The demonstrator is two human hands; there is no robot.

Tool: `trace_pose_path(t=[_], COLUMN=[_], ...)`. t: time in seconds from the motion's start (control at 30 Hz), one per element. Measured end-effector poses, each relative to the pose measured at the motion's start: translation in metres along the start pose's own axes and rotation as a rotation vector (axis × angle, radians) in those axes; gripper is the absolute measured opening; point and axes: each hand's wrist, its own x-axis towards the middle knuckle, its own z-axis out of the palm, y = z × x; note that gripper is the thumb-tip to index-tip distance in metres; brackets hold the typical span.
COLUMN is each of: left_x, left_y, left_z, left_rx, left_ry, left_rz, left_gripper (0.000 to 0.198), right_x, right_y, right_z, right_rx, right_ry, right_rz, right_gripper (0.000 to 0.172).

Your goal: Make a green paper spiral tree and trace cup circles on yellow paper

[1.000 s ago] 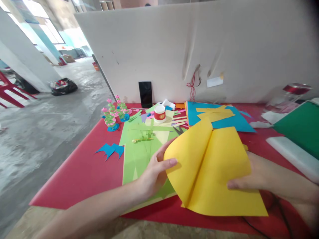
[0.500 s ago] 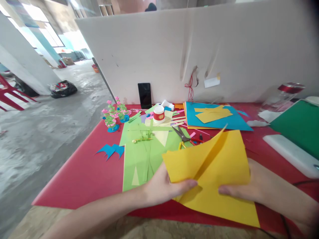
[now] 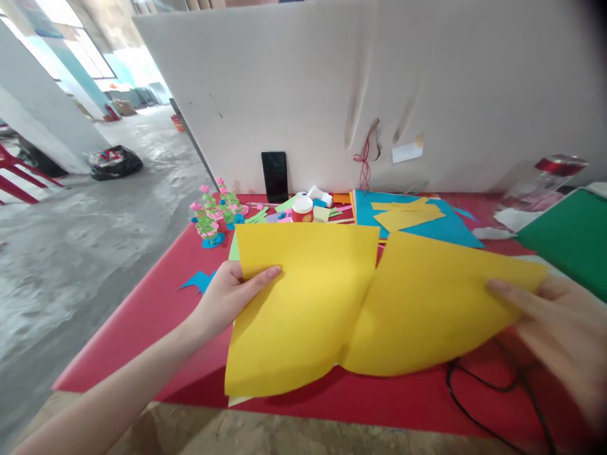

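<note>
My left hand [image 3: 237, 294] pinches the left edge of a broad piece of yellow paper [image 3: 303, 297], thumb on top. Blurred by motion, my right hand [image 3: 545, 309] grips the right end of a second yellow stretch of paper [image 3: 427, 303], which bends and tilts. The two stretches meet near the middle, with a gap at the top and a notch at the bottom; I cannot tell whether they are joined. Both are held above the red table cover [image 3: 142, 341]. They hide most of the green paper, and the scissors are out of sight behind them.
Paper flower plants [image 3: 208, 221] stand at the left near blue paper cutouts [image 3: 196, 281]. Behind are a red-and-white tub [image 3: 302, 210], a phone [image 3: 275, 177] and blue sheets [image 3: 459, 230] bearing yellow scraps. A black cable [image 3: 455, 385] lies at right.
My hands have moved apart, left hand leftward and right hand rightward and up. The yellow paper, overlapping and folded before, is now spread wide and covers the scissors and green paper.
</note>
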Motion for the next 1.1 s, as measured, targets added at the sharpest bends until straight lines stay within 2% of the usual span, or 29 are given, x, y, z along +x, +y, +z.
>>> trace_pose_path(t=[0.03,0.07,0.17,0.27,0.47,0.6,0.8,0.87,0.97,1.1], left_x=[0.003,0.006,0.014,0.021,0.032,0.035,0.038,0.036,0.027,0.009], left_y=[-0.008,-0.016,-0.037,-0.050,-0.068,-0.076,-0.074,-0.068,-0.062,-0.069], left_z=[0.001,0.003,0.006,0.007,0.004,0.000,-0.001,-0.001,0.001,0.006], left_rx=[0.011,0.026,0.067,0.066,0.045,0.051,-0.029,-0.074,-0.216,-0.415], left_ry=[0.035,0.072,0.156,0.178,0.240,0.296,0.295,0.275,0.216,0.113], left_rz=[-0.029,-0.051,-0.071,-0.067,-0.037,-0.040,-0.120,-0.146,-0.207,-0.263], left_gripper=[0.029,0.031,0.038,0.036,0.032,0.029,0.033,0.032,0.031,0.032], right_x=[-0.005,-0.010,-0.015,-0.012,-0.004,-0.005,-0.020,-0.024,-0.027,-0.029], right_y=[0.005,0.010,0.020,0.023,0.029,0.027,0.029,0.035,0.042,0.049], right_z=[0.013,0.024,0.042,0.046,0.046,0.047,0.051,0.051,0.051,0.047], right_rx=[0.021,0.015,-0.157,-0.306,-0.343,-0.260,0.018,0.055,0.015,-0.119], right_ry=[0.008,0.070,0.215,0.230,0.290,0.196,-0.125,-0.121,-0.051,-0.014], right_rz=[0.036,0.035,-0.018,-0.061,-0.082,-0.011,0.235,0.259,0.208,0.151], right_gripper=[0.039,0.037,0.036,0.037,0.034,0.035,0.035,0.040,0.039,0.037])
